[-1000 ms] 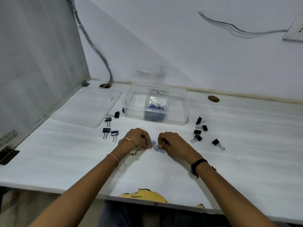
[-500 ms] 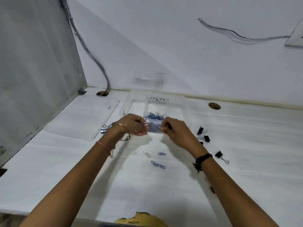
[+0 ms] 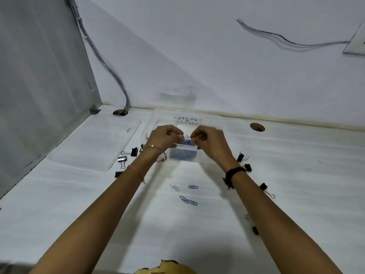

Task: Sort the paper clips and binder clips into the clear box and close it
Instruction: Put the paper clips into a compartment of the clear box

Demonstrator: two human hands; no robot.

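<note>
Both hands are raised over the clear box (image 3: 158, 123); the left hand (image 3: 165, 136) and right hand (image 3: 209, 138) are each curled, fingertips pinched together, facing one another above the box's middle compartment; whether either pinch holds a paper clip cannot be told, the gap between them being blurred. Blue paper clips (image 3: 186, 142) already lie heaped in that compartment; the box stands open near the back of the white desk (image 3: 296, 165), its lid (image 3: 94, 145) lying flat to the left, apart from it. Four loose clips (image 3: 187, 194) lie on the desk between the forearms, well short of the box; binder clips sit in two groups, one (image 3: 126, 158) left of the box beside the lid, another (image 3: 245, 161) to the right past the right wrist, with further ones (image 3: 254, 230) near the right forearm. Judgement: the sort is partly done, with no binder clip visibly in the box. Risks: a release from this height may bounce small clips over the divider or the rim; either forearm, on lowering, may sweep the loose clips or the nearby binder clips off the desk; the ones near the right forearm are easily overlooked before the lid goes on.
</note>
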